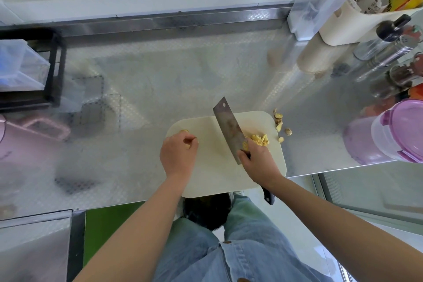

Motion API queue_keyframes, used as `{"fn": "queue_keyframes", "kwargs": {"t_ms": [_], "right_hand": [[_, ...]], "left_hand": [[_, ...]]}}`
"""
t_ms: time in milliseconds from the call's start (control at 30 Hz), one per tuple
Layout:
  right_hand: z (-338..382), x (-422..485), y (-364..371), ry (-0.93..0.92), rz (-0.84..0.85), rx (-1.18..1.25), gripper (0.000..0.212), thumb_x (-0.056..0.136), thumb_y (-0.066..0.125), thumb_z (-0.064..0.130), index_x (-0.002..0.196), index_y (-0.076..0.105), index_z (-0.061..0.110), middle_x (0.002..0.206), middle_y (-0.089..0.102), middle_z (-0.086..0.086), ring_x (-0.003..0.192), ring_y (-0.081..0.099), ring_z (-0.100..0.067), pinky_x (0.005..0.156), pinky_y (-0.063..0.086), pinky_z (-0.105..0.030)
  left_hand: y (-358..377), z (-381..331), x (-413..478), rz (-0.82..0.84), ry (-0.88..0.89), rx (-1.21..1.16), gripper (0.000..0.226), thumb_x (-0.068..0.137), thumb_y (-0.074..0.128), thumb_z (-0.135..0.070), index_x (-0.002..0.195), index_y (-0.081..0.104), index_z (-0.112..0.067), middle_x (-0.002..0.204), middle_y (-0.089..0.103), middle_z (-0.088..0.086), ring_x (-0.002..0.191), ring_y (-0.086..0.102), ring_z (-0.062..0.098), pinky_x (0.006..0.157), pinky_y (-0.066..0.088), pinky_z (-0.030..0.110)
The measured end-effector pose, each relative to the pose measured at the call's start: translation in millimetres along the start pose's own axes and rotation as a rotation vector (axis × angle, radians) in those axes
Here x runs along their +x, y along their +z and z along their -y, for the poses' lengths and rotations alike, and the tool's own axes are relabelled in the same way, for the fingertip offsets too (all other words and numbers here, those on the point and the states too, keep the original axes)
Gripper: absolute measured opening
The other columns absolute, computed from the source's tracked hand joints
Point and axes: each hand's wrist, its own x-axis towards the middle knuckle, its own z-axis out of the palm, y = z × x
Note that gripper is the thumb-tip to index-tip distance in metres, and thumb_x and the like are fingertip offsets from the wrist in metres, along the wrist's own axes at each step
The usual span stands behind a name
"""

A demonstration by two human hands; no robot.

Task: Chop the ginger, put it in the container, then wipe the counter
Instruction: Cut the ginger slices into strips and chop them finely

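The steel counter [160,89] carries a white cutting board [212,167] at its near edge. A container [389,130] with a purple lid stands on the counter to the right, well apart from the board.

The cleaver [229,126] stands tilted over the middle of the board, tip pointing far. The right hand [258,160] grips it where handle meets blade. The left hand [178,155] rests on the left part of the board, fingers curled over a piece of ginger [184,131], of which only the edges show.

The chopped ginger [259,139] lies in a small heap on the right part of the board, just beside the blade. Peel scraps [280,125] lie on the counter, just off the board's far right corner.

Chopping appears partly done. For the next cut:
- Set the piece flat side down so it cannot roll.
- Tuck the left fingertips back, knuckles toward the blade.
- Bring the edge straight down and cut evenly.
- Leave the scraps out of the heap.
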Motion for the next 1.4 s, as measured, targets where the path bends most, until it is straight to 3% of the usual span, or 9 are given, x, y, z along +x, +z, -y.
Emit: {"fn": "queue_keyframes", "kwargs": {"t_ms": [133, 300, 433, 800, 933, 1000, 1067, 1167, 1400], "right_hand": [[4.1, 2.1, -0.3, -0.005, 0.010, 0.026, 0.013, 0.093, 0.048, 0.018, 0.084, 0.045, 0.009, 0.057, 0.048, -0.007, 0.049, 0.043, -0.022, 0.050, 0.046, -0.041], [8.4, 0.4, -0.4, -0.039, 0.042, 0.003, 0.007, 0.093, 0.048, 0.016, 0.092, 0.047, 0.009, 0.059, 0.051, -0.008, 0.049, 0.044, -0.021, 0.047, 0.043, -0.036], [6.1, -1.7, 1.2, -0.037, 0.051, 0.005, 0.009, 0.093, 0.049, 0.014, 0.086, 0.045, 0.010, 0.057, 0.049, -0.007, 0.048, 0.041, -0.018, 0.049, 0.040, -0.035], [6.9, 0.5, 2.3, -0.046, 0.058, 0.006, 0.012, 0.093, 0.048, 0.013, 0.083, 0.042, 0.014, 0.055, 0.045, -0.002, 0.046, 0.038, -0.015, 0.047, 0.034, -0.029], [6.7, 1.6, -0.3, -0.035, 0.047, 0.012, 0.016, 0.093, 0.048, 0.014, 0.079, 0.040, 0.015, 0.054, 0.043, -0.001, 0.047, 0.036, -0.015, 0.048, 0.034, -0.029], [5.3, 1.4, -2.4, -0.032, 0.030, 0.001, 0.017, 0.092, 0.049, 0.015, 0.077, 0.040, 0.014, 0.055, 0.044, -0.001, 0.048, 0.038, -0.017, 0.049, 0.035, -0.032], [3.8, 0.8, -5.2, -0.035, 0.011, -0.017, 0.016, 0.092, 0.049, 0.016, 0.078, 0.042, 0.012, 0.055, 0.044, -0.002, 0.049, 0.040, -0.019, 0.050, 0.038, -0.036], [-0.2, -1.7, -8.7, -0.068, 0.007, -0.092, 0.010, 0.093, 0.049, 0.017, 0.089, 0.046, 0.009, 0.056, 0.043, -0.001, 0.052, 0.042, -0.023, 0.051, 0.035, -0.036], [-2.9, -15.1, -4.2, -0.112, 0.071, -0.317, 0.011, 0.099, 0.039, 0.023, 0.094, 0.043, 0.014, 0.069, 0.046, -0.001, 0.062, 0.045, -0.024, 0.056, 0.033, -0.031]], "left_hand": [[-7.2, 10.5, -1.6, 0.051, 0.006, 0.046, 0.009, 0.084, 0.068, -0.029, 0.089, 0.075, -0.026, 0.081, 0.069, -0.003, 0.079, 0.061, 0.021, 0.062, 0.040, 0.026], [-1.3, 7.6, 2.0, 0.043, -0.032, 0.101, 0.009, 0.085, 0.067, -0.027, 0.089, 0.075, -0.027, 0.088, 0.071, -0.004, 0.084, 0.061, 0.022, 0.063, 0.042, 0.027], [0.6, 1.8, 5.7, 0.029, -0.035, 0.172, 0.007, 0.083, 0.068, -0.024, 0.085, 0.075, -0.024, 0.084, 0.069, -0.003, 0.086, 0.059, 0.023, 0.060, 0.038, 0.027], [1.8, 3.3, 7.6, 0.138, 0.164, 0.360, 0.013, 0.090, 0.061, -0.027, 0.094, 0.071, -0.020, 0.100, 0.062, 0.001, 0.103, 0.049, 0.022, 0.065, 0.039, 0.030], [0.4, -3.8, 7.8, 0.098, 0.222, 0.242, 0.008, 0.086, 0.067, -0.027, 0.084, 0.069, -0.019, 0.087, 0.062, -0.001, 0.095, 0.052, 0.021, 0.065, 0.045, 0.033], [4.9, -13.3, 5.4, 0.134, 0.154, 0.081, 0.007, 0.082, 0.070, -0.029, 0.082, 0.070, -0.022, 0.082, 0.065, -0.005, 0.087, 0.055, 0.017, 0.068, 0.046, 0.033], [11.7, -23.6, 2.8, 0.300, -0.011, -0.094, 0.007, 0.078, 0.074, -0.030, 0.082, 0.072, -0.024, 0.078, 0.067, -0.009, 0.079, 0.060, 0.013, 0.068, 0.046, 0.028], [24.1, -27.5, -5.9, 0.459, -0.096, -0.087, 0.007, 0.075, 0.077, -0.027, 0.079, 0.072, -0.025, 0.076, 0.067, -0.010, 0.078, 0.065, 0.013, 0.067, 0.048, 0.026], [30.5, -25.1, -22.0, 0.248, -0.213, -0.038, 0.024, 0.075, 0.076, -0.038, 0.092, 0.068, -0.023, 0.086, 0.068, -0.009, 0.084, 0.062, 0.014, 0.069, 0.040, 0.024]]}}
